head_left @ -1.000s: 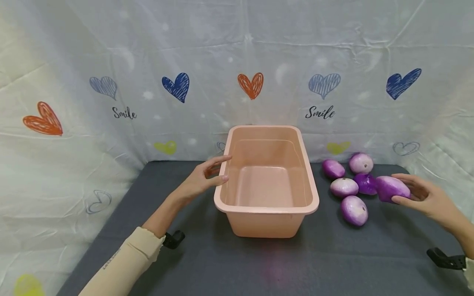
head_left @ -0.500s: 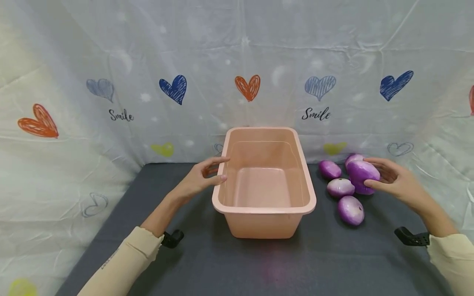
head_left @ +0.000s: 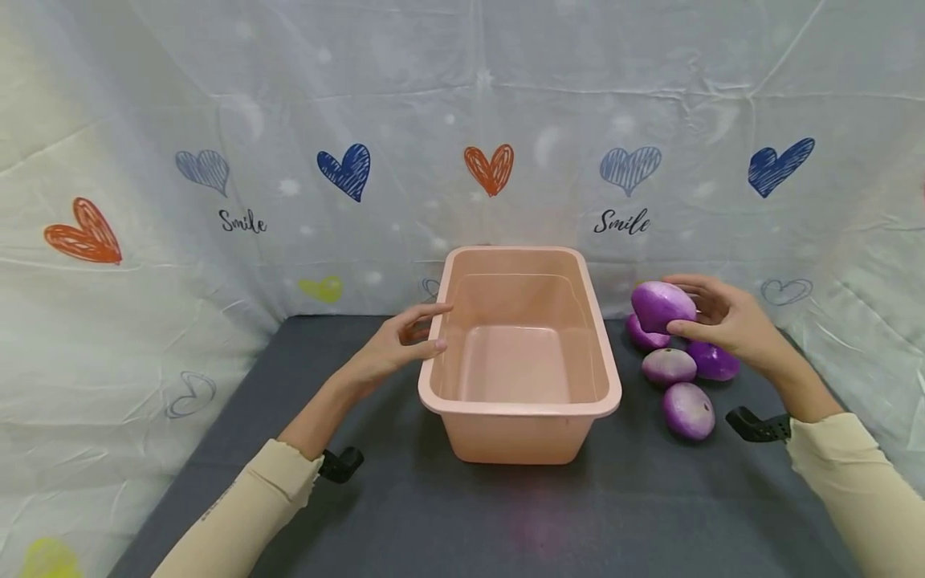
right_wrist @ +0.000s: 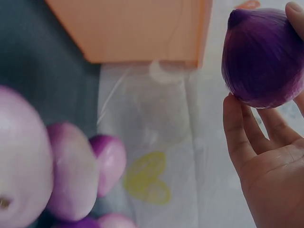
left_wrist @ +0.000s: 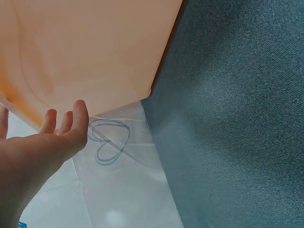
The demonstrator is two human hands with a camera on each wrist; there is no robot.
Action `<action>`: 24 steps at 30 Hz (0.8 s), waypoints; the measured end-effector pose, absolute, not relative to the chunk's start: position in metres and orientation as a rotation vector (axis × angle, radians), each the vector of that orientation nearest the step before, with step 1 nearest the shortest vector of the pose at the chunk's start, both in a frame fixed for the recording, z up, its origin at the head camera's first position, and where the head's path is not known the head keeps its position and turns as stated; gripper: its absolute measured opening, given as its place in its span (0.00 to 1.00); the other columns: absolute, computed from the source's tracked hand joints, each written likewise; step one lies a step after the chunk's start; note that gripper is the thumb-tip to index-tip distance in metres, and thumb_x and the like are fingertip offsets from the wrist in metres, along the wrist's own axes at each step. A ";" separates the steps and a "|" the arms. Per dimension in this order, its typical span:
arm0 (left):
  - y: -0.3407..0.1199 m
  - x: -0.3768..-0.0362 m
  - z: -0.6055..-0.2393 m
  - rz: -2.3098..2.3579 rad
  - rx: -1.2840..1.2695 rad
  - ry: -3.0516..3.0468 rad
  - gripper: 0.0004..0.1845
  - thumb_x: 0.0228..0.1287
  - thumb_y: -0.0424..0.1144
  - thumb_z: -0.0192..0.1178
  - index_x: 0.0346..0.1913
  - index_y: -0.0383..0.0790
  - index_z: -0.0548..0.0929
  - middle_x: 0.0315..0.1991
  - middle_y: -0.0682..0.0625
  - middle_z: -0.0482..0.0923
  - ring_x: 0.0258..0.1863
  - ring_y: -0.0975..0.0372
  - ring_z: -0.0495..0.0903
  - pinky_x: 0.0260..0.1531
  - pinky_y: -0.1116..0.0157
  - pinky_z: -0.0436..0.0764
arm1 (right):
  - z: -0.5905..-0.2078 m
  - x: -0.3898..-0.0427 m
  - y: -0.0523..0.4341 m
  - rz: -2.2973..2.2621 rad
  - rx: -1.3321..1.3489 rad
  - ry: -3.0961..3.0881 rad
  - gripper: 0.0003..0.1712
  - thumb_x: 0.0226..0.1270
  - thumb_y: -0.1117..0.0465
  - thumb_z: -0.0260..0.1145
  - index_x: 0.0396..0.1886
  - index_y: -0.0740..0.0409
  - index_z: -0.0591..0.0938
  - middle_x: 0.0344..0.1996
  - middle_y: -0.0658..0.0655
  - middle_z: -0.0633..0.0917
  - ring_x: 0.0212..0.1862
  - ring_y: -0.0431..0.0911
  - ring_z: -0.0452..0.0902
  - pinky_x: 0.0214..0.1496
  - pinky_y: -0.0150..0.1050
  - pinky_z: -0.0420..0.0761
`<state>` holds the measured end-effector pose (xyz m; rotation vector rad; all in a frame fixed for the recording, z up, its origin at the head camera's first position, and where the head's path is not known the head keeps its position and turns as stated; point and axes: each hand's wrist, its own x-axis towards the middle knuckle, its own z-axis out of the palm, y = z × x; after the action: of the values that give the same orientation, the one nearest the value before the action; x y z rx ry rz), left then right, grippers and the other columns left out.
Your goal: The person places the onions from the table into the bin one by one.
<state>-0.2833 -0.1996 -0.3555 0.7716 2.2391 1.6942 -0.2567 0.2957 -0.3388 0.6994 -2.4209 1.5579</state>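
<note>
A peach plastic tub (head_left: 520, 401) stands empty in the middle of the dark grey table. My right hand (head_left: 711, 317) holds a purple onion (head_left: 661, 305) (right_wrist: 261, 59) in the air to the right of the tub's far corner, fingers curled round it. Below it several purple onions lie on the table: one (head_left: 688, 409), another (head_left: 668, 366), a darker one (head_left: 714, 361). My left hand (head_left: 401, 341) (left_wrist: 57, 137) rests against the tub's left rim with its fingers relaxed and holds nothing.
The grey table top (head_left: 405, 506) ends at a white cloth backdrop with hearts (head_left: 491, 167) that wraps the back and both sides. Black wrist straps (head_left: 340, 464) sit at both forearms.
My right hand has lifted the onion off the table and carried it up and to the left, toward the tub. The left hand has stayed at the tub's rim.
</note>
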 end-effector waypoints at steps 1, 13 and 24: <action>-0.199 -0.283 -0.356 1.699 0.770 2.237 0.35 0.72 0.40 0.65 0.78 0.48 0.65 0.79 0.51 0.52 0.75 0.48 0.58 0.65 0.42 0.67 | -0.337 -0.258 0.293 1.550 0.697 -2.425 0.34 0.64 0.73 0.72 0.69 0.59 0.75 0.60 0.53 0.80 0.56 0.44 0.80 0.52 0.33 0.81; -0.197 -0.283 -0.359 1.706 0.736 2.240 0.35 0.72 0.42 0.64 0.79 0.48 0.64 0.80 0.50 0.50 0.74 0.45 0.57 0.65 0.41 0.66 | -0.326 -0.270 0.266 1.636 0.798 -2.370 0.35 0.63 0.74 0.72 0.70 0.62 0.73 0.61 0.54 0.79 0.59 0.45 0.78 0.55 0.34 0.79; -0.196 -0.280 -0.360 1.724 0.724 2.227 0.35 0.73 0.43 0.63 0.79 0.49 0.63 0.78 0.46 0.54 0.70 0.45 0.65 0.63 0.42 0.70 | -0.324 -0.279 0.238 1.676 0.891 -2.329 0.35 0.64 0.73 0.72 0.70 0.60 0.74 0.62 0.58 0.80 0.59 0.49 0.79 0.55 0.38 0.80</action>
<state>-0.2802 -0.1964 -0.3597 0.7239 2.2274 1.7242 -0.2789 0.2378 -0.3244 0.8910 -2.3287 1.6758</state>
